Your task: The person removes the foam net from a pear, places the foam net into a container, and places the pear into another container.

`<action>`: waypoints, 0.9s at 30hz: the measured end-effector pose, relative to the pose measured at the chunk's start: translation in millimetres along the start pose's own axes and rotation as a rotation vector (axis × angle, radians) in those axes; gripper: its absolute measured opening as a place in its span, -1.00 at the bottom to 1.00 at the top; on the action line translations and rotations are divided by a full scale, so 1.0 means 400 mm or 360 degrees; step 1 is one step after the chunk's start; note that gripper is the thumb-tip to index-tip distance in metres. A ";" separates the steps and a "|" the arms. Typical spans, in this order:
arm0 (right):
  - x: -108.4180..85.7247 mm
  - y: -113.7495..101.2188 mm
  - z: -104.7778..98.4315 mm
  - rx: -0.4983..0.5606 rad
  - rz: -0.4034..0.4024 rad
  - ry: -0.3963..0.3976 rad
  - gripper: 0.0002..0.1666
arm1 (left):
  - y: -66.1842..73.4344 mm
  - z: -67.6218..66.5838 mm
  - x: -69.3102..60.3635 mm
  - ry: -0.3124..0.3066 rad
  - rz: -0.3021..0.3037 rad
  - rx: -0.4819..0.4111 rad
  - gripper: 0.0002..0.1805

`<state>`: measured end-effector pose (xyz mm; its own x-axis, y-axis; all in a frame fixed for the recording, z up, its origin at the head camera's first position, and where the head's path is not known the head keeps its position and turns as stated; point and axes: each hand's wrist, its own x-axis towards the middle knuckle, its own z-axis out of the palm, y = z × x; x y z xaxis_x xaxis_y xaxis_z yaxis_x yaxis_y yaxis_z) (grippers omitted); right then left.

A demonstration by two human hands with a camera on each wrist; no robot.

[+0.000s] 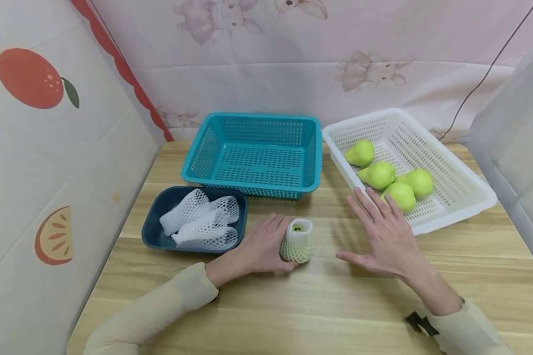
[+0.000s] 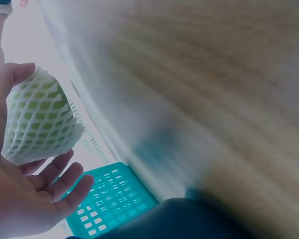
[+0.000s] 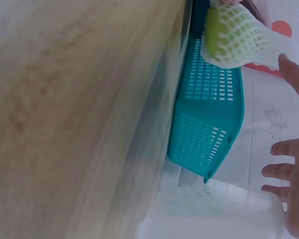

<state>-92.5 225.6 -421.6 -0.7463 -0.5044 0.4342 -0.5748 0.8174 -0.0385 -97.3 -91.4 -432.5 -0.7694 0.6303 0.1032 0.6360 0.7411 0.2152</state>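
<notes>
My left hand (image 1: 264, 246) holds a green pear (image 1: 298, 247) in a white foam net sleeve, upright on the table. The sleeve's open end gathers around the top, where the stem shows. In the left wrist view, the thumb lies against the netted pear (image 2: 40, 119), with the other fingers on its opposite side. To the right, apart from the pear, my right hand (image 1: 388, 241) is spread with its fingers straight and nothing in it. Its fingertips are beside the near rim of the white basket (image 1: 448, 209), where several bare green pears (image 1: 377, 175) lie.
A teal basket (image 1: 253, 187) stands at the back centre with nothing inside. At the left, a dark blue tray (image 1: 151, 224) holds several white foam net sleeves (image 1: 204, 224). Fabric walls (image 1: 266, 84) enclose the wooden table (image 1: 293, 310) at the back and sides.
</notes>
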 end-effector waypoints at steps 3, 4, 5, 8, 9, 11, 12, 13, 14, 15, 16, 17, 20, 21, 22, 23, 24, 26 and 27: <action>0.004 -0.002 -0.002 0.0006 -0.0014 0.0005 0.49 | 0.004 -0.013 0.003 0.0044 0.0000 -0.0022 -0.01; 0.006 -0.003 -0.003 0.0010 -0.0018 0.0004 0.49 | 0.005 -0.017 0.004 0.0059 -0.0004 -0.0039 0.00; 0.007 -0.004 -0.003 0.0019 -0.0021 0.0005 0.49 | 0.006 -0.021 0.005 0.0073 -0.0009 -0.0061 0.00; 0.012 -0.007 -0.006 0.0053 -0.0031 -0.0001 0.50 | 0.009 -0.031 0.006 0.0122 -0.0020 -0.0133 0.00; 0.014 -0.008 -0.007 0.0066 -0.0034 -0.0006 0.50 | 0.009 -0.034 0.006 0.0139 -0.0022 -0.0158 0.00; 0.017 -0.011 -0.008 0.0093 -0.0043 -0.0013 0.49 | 0.011 -0.038 0.007 0.0175 -0.0015 -0.0207 -0.01; 0.020 -0.013 -0.008 0.0102 -0.0051 -0.0016 0.49 | 0.012 -0.040 0.008 0.0196 -0.0009 -0.0225 -0.01; 0.022 -0.015 -0.008 0.0114 -0.0056 -0.0018 0.48 | 0.012 -0.042 0.008 0.0216 -0.0001 -0.0245 -0.01; 0.025 -0.017 -0.008 0.0124 -0.0062 -0.0016 0.47 | 0.013 -0.044 0.009 0.0236 0.0009 -0.0262 -0.01; 0.027 -0.019 -0.008 0.0136 -0.0069 -0.0012 0.47 | 0.014 -0.045 0.010 0.0254 0.0019 -0.0275 -0.01; 0.031 -0.022 -0.007 0.0150 -0.0077 -0.0008 0.46 | 0.014 -0.046 0.011 0.0273 0.0030 -0.0284 -0.01; 0.034 -0.025 -0.007 0.0159 -0.0088 0.0002 0.46 | 0.015 -0.048 0.011 0.0291 0.0039 -0.0294 -0.01; 0.042 -0.034 -0.006 0.0201 -0.0107 0.0023 0.46 | 0.018 -0.052 0.014 0.0336 0.0069 -0.0311 0.01; 0.044 -0.037 -0.005 0.0219 -0.0113 0.0030 0.45 | 0.019 -0.053 0.015 0.0350 0.0078 -0.0318 0.02; 0.045 -0.040 -0.004 0.0241 -0.0117 0.0034 0.45 | 0.021 -0.054 0.015 0.0364 0.0085 -0.0327 0.02; 0.046 -0.042 -0.003 0.0256 -0.0123 0.0041 0.45 | 0.022 -0.055 0.016 0.0378 0.0092 -0.0339 0.03; 0.047 -0.045 -0.003 0.0275 -0.0124 0.0042 0.44 | 0.025 -0.056 0.016 0.0394 0.0096 -0.0351 0.04; 0.050 -0.050 0.000 0.0313 -0.0136 0.0057 0.43 | 0.029 -0.058 0.017 0.0423 0.0096 -0.0386 0.06; 0.051 -0.053 0.000 0.0330 -0.0139 0.0057 0.43 | 0.031 -0.059 0.017 0.0437 0.0094 -0.0402 0.07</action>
<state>-95.7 198.1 -411.9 -0.6804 -0.5574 0.4758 -0.6962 0.6944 -0.1820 -96.3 -83.4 -406.3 -0.7407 0.5595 0.3719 0.6716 0.6033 0.4300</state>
